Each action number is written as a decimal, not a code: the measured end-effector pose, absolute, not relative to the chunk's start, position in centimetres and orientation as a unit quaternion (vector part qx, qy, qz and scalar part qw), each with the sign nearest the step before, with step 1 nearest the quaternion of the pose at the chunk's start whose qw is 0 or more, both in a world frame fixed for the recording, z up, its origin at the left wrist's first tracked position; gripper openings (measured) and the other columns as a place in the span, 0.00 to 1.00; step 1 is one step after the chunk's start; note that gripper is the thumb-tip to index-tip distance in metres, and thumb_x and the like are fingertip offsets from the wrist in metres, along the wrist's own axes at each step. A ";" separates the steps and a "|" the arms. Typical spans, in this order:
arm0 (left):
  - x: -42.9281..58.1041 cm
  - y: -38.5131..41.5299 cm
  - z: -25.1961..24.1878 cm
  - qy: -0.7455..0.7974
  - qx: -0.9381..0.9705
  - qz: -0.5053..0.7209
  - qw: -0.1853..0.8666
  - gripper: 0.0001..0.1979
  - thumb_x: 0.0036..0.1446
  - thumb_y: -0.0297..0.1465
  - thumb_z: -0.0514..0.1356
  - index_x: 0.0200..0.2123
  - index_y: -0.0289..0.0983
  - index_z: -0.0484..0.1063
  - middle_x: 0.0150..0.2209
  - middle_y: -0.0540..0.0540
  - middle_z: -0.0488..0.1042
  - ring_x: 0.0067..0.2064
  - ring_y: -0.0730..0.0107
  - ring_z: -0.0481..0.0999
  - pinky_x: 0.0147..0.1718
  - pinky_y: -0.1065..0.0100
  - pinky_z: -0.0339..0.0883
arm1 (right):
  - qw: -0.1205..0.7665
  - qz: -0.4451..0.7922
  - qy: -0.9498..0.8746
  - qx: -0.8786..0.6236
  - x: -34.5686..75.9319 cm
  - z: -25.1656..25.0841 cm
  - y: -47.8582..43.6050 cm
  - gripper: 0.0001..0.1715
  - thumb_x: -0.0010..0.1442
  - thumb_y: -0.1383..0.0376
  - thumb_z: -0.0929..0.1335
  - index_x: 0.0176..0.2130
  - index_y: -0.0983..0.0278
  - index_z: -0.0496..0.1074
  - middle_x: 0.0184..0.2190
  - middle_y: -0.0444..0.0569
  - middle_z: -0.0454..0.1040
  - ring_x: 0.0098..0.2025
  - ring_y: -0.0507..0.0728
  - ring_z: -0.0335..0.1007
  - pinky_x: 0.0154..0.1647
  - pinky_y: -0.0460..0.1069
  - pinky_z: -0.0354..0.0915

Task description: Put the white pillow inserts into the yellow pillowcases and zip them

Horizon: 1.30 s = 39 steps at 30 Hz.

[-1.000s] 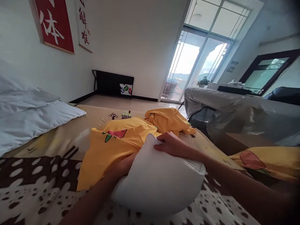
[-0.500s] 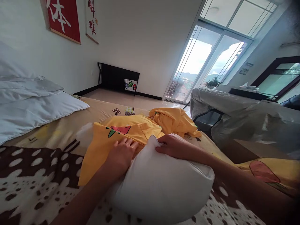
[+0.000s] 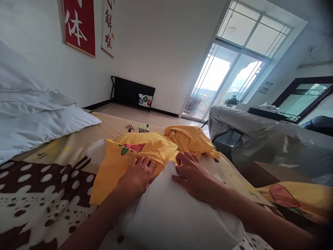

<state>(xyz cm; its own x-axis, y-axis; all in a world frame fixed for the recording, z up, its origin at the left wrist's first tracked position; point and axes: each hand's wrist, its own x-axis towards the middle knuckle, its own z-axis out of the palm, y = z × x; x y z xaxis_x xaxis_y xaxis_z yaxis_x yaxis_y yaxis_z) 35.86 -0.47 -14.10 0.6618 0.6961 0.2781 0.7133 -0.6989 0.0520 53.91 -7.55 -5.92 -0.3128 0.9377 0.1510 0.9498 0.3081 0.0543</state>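
A white pillow (image 3: 179,218) lies on the bed right in front of me, its far end partly inside a yellow pillowcase (image 3: 125,163) printed with a red and green fruit. My left hand (image 3: 137,173) rests flat on the yellow fabric at the pillowcase's opening, fingers stretched and together. My right hand (image 3: 191,173) lies on the pillow's far top edge with fingers curled over it, gripping the white fabric. A second bunch of yellow cloth (image 3: 191,139) is heaped just beyond my hands.
The patterned bedsheet (image 3: 39,194), brown with white dots and cream, covers the bed. White pillows (image 3: 39,121) are stacked at the left. A grey covered piece of furniture (image 3: 260,139) stands right of the bed. More yellow fabric (image 3: 293,198) lies at the right edge.
My left hand has come out from under the pillowcase edge and now lies on top of the yellow fabric. The pillow has sunk lower toward me, and my right hand has shifted slightly along its edge.
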 end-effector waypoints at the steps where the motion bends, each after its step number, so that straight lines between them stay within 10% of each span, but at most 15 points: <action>1: 35.9 -0.4 -14.2 -0.388 -0.910 -0.144 0.035 0.16 0.56 0.34 0.54 0.47 0.35 0.65 0.46 0.38 0.68 0.47 0.53 0.66 0.44 0.53 0.62 | 0.063 -0.048 -0.815 -0.574 54.1 -6.0 -7.4 0.13 0.57 0.64 0.67 0.23 0.65 0.71 0.44 0.51 0.66 0.49 0.59 0.58 0.50 0.56 0.53; 10: 36.6 1.1 -14.5 -0.403 -0.910 -0.097 0.002 0.15 0.58 0.22 0.45 0.40 0.30 0.70 0.37 0.32 0.73 0.40 0.49 0.74 0.34 0.57 0.64 | 0.003 0.119 -0.800 -0.588 52.6 -5.9 -3.6 0.14 0.57 0.60 0.65 0.25 0.66 0.66 0.24 0.42 0.65 0.26 0.48 0.56 0.28 0.44 0.52; 20: 34.2 0.4 -12.7 -0.497 -0.818 -0.287 -0.035 0.13 0.52 0.23 0.50 0.36 0.37 0.72 0.40 0.41 0.74 0.43 0.58 0.71 0.40 0.62 0.61 | -0.042 0.103 -0.805 -0.582 50.1 -6.9 -2.0 0.10 0.53 0.62 0.66 0.26 0.67 0.72 0.25 0.46 0.70 0.26 0.49 0.59 0.26 0.44 0.51; 25: 35.3 0.1 -12.9 -0.518 -0.744 -0.363 -0.213 0.07 0.50 0.27 0.53 0.34 0.37 0.68 0.30 0.48 0.74 0.33 0.68 0.72 0.31 0.70 0.59 | -0.044 0.078 -0.807 -0.583 48.5 -7.2 -2.3 0.10 0.52 0.66 0.64 0.30 0.68 0.74 0.29 0.51 0.75 0.28 0.51 0.64 0.26 0.45 0.53; 39: 34.4 0.1 -12.6 -0.434 -0.766 -0.280 -0.382 0.17 0.56 0.43 0.50 0.30 0.36 0.68 0.31 0.45 0.74 0.36 0.62 0.72 0.32 0.68 0.59 | 0.006 0.092 -0.808 -0.583 49.1 -7.9 -2.7 0.12 0.52 0.65 0.64 0.32 0.68 0.75 0.29 0.53 0.75 0.29 0.52 0.65 0.25 0.45 0.53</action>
<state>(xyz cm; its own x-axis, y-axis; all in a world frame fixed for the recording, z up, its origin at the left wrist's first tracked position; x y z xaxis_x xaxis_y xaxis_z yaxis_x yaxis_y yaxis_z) 34.36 0.08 -12.62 0.4661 0.8792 0.0982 0.4505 -0.3315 0.8290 49.09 -2.65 -7.87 -0.3211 0.9421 -0.0968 0.9398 0.3043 -0.1558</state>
